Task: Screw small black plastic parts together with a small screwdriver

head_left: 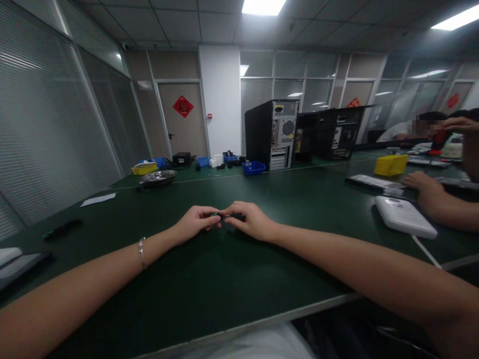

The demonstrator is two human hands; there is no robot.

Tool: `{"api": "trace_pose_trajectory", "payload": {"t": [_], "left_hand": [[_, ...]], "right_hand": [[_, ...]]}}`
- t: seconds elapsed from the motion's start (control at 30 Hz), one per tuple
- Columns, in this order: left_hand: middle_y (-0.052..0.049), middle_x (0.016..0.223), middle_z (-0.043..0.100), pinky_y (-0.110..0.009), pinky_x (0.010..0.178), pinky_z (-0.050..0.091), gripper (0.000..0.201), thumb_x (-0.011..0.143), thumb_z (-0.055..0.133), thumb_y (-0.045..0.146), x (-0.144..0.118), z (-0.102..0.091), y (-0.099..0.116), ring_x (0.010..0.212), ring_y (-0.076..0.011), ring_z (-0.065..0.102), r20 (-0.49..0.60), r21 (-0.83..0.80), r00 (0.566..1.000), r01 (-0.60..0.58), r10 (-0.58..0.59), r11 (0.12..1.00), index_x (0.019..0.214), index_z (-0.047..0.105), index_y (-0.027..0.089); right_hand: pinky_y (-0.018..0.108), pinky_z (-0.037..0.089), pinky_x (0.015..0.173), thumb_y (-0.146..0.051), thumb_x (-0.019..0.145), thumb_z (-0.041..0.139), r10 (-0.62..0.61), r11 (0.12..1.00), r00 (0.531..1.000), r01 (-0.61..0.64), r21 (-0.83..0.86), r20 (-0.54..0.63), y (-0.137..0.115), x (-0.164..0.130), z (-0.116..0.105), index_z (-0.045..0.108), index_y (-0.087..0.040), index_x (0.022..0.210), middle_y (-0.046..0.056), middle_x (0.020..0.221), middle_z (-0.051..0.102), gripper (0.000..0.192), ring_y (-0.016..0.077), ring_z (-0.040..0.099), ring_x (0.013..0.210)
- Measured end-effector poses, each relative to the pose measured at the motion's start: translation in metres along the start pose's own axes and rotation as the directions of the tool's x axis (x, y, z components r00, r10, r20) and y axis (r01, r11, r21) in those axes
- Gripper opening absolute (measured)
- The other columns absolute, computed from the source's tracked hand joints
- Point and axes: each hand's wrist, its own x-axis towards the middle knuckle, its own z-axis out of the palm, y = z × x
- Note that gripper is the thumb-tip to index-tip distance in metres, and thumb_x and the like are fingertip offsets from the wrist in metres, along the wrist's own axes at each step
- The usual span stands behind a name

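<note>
Both hands meet over the middle of the green table [209, 284]. My left hand [193, 223] is closed, with thumb and fingers pinching a small dark part [216, 215] that shows a hint of green. Against it, my right hand [255, 222] is closed too, its fingertips touching the same piece. A dark bit also shows under the right fingers, largely hidden by them. The piece is too small and blurred to tell its exact kind.
Far back stand a black computer tower [262, 134], a blue tray [253, 168] and a metal dish [158, 177]. A dark slim object [63, 229] lies left. At right are a white device [404, 217], a yellow bin [391, 165] and another person's hand [422, 185].
</note>
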Motion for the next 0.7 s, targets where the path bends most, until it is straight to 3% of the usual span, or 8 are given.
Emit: {"api": "trace_pose_trajectory", "payload": {"t": [0.13,0.27,0.4,0.6,0.7], "left_hand": [[-0.005,0.079,0.063,-0.024,0.054,0.038,0.031,0.079,0.056,0.036,0.000,0.001,-0.001,0.058,-0.0109,0.047,-0.015,-0.056,1.000,0.007,-0.008,0.998,0.101,0.057,0.014],[-0.001,0.075,0.060,-0.021,0.053,0.038,0.030,0.073,0.064,0.030,0.003,0.000,-0.007,0.058,-0.0095,0.049,-0.098,-0.202,0.995,0.015,-0.036,0.979,0.095,0.050,0.016],[0.001,0.074,0.057,-0.019,0.053,0.037,0.028,0.070,0.069,0.026,0.004,-0.002,-0.011,0.058,-0.0072,0.049,-0.135,-0.273,0.990,-0.006,-0.033,0.962,0.090,0.052,0.015],[-0.005,0.095,0.060,-0.032,0.080,0.045,0.033,0.076,0.064,0.026,0.004,-0.001,-0.011,0.085,-0.0151,0.059,-0.103,-0.439,0.995,-0.033,-0.014,0.898,0.105,0.050,0.016],[-0.005,0.095,0.060,-0.036,0.082,0.044,0.040,0.075,0.065,0.024,0.004,-0.001,-0.014,0.087,-0.0170,0.060,-0.111,-0.491,0.993,-0.020,-0.039,0.871,0.108,0.043,0.019]], "right_hand": [[0.026,0.043,0.075,-0.023,0.085,0.053,-0.027,1.000,1.000,0.027,-0.002,0.009,0.000,0.000,-0.001,0.060,-0.020,0.109,0.005,0.095,0.062,0.025,0.0159,0.058,0.086],[0.027,0.043,0.074,-0.025,0.085,0.054,-0.040,0.999,0.999,0.040,-0.010,0.010,0.002,0.000,-0.001,0.061,-0.020,0.109,0.006,0.094,0.062,0.026,0.0162,0.058,0.085],[0.026,0.043,0.074,-0.025,0.085,0.053,-0.074,0.997,0.997,0.075,-0.028,0.031,0.003,0.000,-0.003,0.061,-0.019,0.109,0.006,0.094,0.061,0.026,0.0160,0.057,0.084],[0.025,0.043,0.073,-0.027,0.086,0.052,-0.091,0.991,0.991,0.100,-0.095,0.095,-0.001,-0.002,-0.006,0.061,-0.022,0.109,0.005,0.095,0.061,0.025,0.0158,0.057,0.084],[0.024,0.043,0.072,-0.027,0.086,0.051,-0.084,0.989,0.993,0.094,-0.117,0.085,-0.001,-0.002,-0.007,0.060,-0.022,0.109,0.005,0.096,0.061,0.026,0.0157,0.057,0.084]]}}
